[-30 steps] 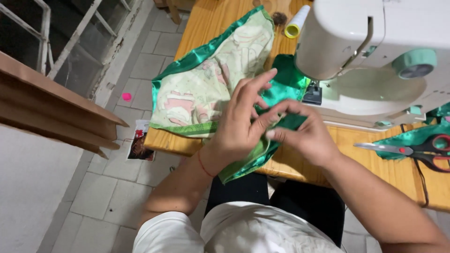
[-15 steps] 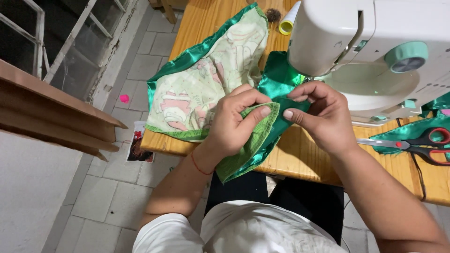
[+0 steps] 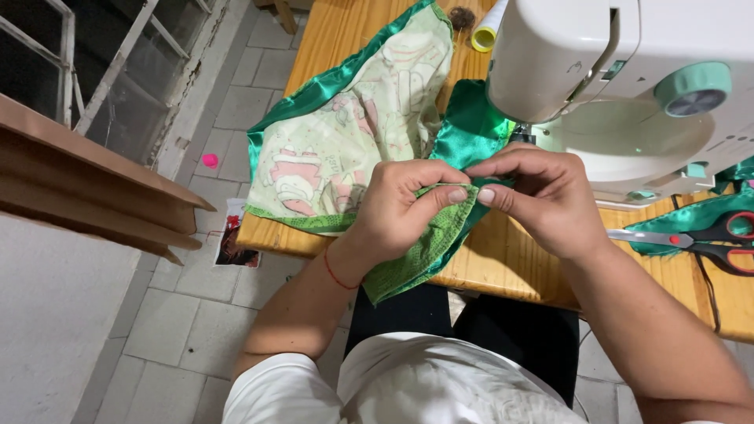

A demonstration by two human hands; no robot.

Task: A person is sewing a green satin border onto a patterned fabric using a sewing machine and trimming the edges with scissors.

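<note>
Both hands pinch a fold of green fabric [image 3: 428, 228] just in front of the white sewing machine [image 3: 628, 86]. The left hand [image 3: 400, 208] and right hand [image 3: 542, 196] meet thumb to thumb, each grip pressed on the cloth. Red-handled scissors [image 3: 707, 239] lie on the table [image 3: 518, 259] right of the machine.
</note>
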